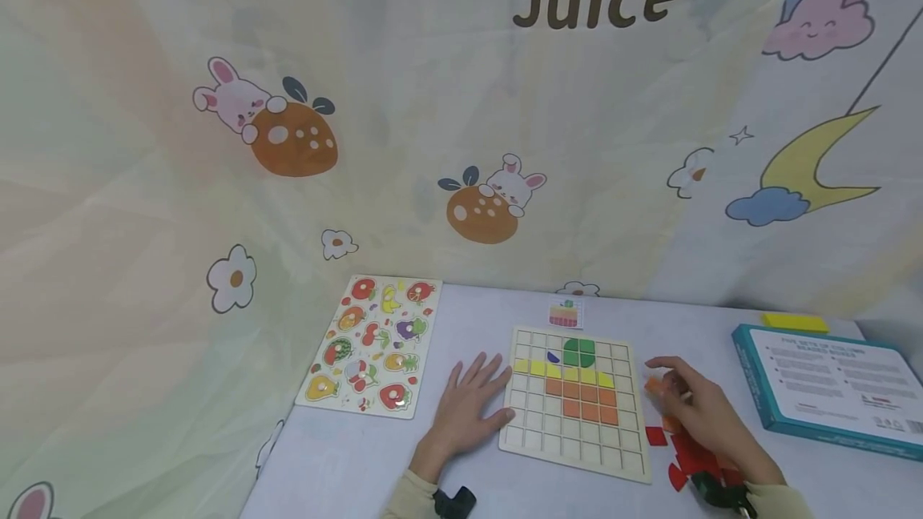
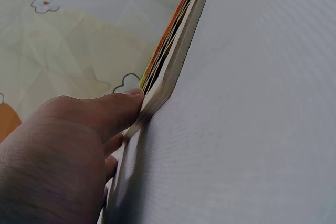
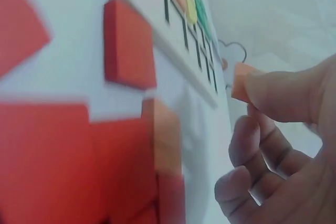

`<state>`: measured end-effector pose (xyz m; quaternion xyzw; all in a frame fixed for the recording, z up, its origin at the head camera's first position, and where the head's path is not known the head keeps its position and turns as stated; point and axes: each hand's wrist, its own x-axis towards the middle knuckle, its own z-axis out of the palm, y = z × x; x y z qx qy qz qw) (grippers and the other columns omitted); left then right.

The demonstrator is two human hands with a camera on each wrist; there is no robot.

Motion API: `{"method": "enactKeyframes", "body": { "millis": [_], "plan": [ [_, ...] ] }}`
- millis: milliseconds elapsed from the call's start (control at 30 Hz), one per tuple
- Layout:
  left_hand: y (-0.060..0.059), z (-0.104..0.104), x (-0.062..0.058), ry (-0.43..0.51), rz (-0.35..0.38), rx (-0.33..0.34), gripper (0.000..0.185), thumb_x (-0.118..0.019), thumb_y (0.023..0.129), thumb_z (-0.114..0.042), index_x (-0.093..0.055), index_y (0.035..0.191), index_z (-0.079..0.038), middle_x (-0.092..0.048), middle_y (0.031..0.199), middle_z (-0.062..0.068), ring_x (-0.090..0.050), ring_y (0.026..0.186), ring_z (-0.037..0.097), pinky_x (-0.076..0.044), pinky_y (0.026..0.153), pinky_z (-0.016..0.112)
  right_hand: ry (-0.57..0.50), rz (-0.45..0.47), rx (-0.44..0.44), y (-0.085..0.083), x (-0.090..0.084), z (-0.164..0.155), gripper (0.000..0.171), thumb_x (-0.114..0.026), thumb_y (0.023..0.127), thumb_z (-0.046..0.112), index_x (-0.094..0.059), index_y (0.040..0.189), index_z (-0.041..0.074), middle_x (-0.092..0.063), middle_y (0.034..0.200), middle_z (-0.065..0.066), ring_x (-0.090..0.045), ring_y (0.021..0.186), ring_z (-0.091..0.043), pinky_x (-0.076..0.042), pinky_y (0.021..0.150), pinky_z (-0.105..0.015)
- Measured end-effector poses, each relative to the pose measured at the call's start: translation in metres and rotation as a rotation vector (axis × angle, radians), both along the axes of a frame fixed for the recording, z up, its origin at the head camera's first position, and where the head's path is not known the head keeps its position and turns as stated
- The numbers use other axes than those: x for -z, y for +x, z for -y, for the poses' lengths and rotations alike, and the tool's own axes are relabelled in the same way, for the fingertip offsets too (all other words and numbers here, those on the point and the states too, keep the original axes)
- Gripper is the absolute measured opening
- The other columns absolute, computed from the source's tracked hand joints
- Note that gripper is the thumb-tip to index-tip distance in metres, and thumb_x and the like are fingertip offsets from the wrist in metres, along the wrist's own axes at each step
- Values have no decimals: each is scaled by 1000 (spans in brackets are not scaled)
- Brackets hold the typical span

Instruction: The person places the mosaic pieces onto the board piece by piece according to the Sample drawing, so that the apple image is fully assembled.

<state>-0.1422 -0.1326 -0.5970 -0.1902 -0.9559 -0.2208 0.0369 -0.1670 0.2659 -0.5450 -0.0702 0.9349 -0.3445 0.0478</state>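
Note:
A wooden grid board (image 1: 570, 455) lies on the white table, with green, yellow and orange tiles set in its upper rows. My left hand (image 1: 467, 400) lies flat with spread fingers against the board's left edge (image 2: 157, 98). My right hand (image 1: 695, 407), just right of the board, pinches a small orange tile (image 1: 654, 385) between thumb and fingers; the same orange tile (image 3: 239, 81) shows at the fingertip in the right wrist view. Loose red tiles (image 1: 688, 455) lie under and beside that hand, among them a red square (image 3: 127, 44) next to the board.
A fruit peg puzzle board (image 1: 371, 345) lies to the left. A small picture card (image 1: 566, 313) sits behind the grid board. A teal-edged box (image 1: 829, 387) and a yellow block (image 1: 796, 322) are at the right. A printed curtain hangs behind the table.

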Motion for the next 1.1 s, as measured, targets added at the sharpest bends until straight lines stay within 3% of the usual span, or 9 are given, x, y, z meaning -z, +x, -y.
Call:
{"method": "enactKeyframes", "body": {
  "millis": [167,400,633,800,933,1100],
  "plan": [
    [0,0,0,-1,0,-2,67,-53,102,-61,-50,159,-27,-37,173,-3,-27,163,27,-17,132,63,-30,-54,-6,-4,-1,19,33,-69,105,33,-66,133,17,-66,98,-1,-56,84,-11,-48,61,-21],
    [-1,1,1,-6,-8,4,67,-53,102,-61,-50,159,-28,-37,173,-3,-27,163,28,-17,132,64,-56,-110,-3,-4,3,51,37,-88,88,26,-76,122,17,-75,98,2,-61,86,-9,-50,70,-20],
    [-1,1,2,-8,-8,0,67,-53,102,-62,-50,160,-28,-37,173,-3,-27,163,28,-18,132,64,-87,-202,-60,-2,6,88,34,-96,78,23,-83,109,20,-68,97,8,-56,89,-11,-50,73,-22],
    [-1,1,3,-11,0,0,67,-53,102,-62,-49,160,-29,-36,173,-4,-26,164,27,-17,132,63,-95,-99,-100,1,11,111,33,-96,77,29,-85,108,27,-59,99,7,-51,96,-14,-46,76,-23],
    [-2,0,3,-24,12,2,67,-51,103,-63,-47,161,-30,-34,174,-5,-24,164,26,-16,133,62,-84,-1,-77,1,16,122,34,-97,76,28,-85,108,30,-60,100,7,-51,97,-13,-47,78,-22],
    [-1,0,0,-19,27,1,67,-51,103,-63,-47,161,-30,-33,174,-6,-23,165,25,-15,133,61,-85,46,-58,2,18,129,35,-98,74,25,-86,106,30,-59,102,6,-50,99,-14,-45,79,-24]
  ]
}}
